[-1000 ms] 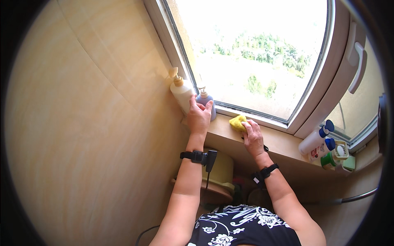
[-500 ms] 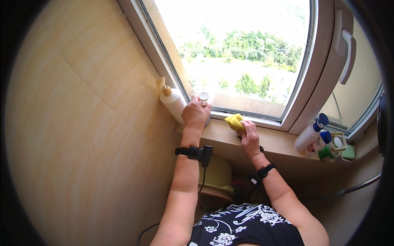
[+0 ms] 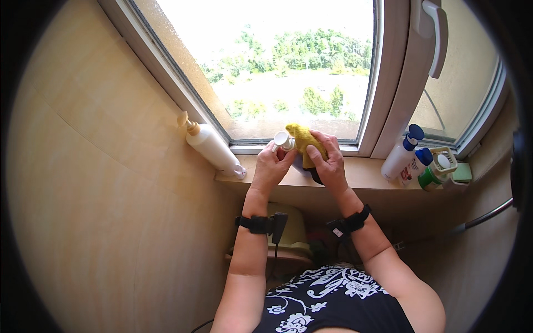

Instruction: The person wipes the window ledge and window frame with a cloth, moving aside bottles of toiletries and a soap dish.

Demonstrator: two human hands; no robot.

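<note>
My left hand point(image 3: 270, 171) pinches a bottle with a white pump top point(image 3: 283, 140) near its neck. Its body is mostly hidden behind my hands. In my right hand point(image 3: 332, 167) a yellow cloth point(image 3: 304, 141) is bunched and pressed against the bottle's right side. Both hands are close together above the window sill point(image 3: 361, 183). To their left, a tall white bottle with a yellowish pump point(image 3: 214, 149) stands on the sill against the wall, tilted in this view.
A white bottle with a blue pump point(image 3: 398, 161), a blue-capped bottle point(image 3: 413, 168), a green container point(image 3: 429, 180) and a pale basket point(image 3: 446, 157) crowd the sill's right end. The window frame point(image 3: 373, 83) and its handle point(image 3: 440, 39) rise behind. A lidded bin point(image 3: 288, 233) sits below.
My left hand has brought its bottle right, away from the tall white bottle. My right hand has moved the yellow cloth up against it. The view has shifted slightly right.
</note>
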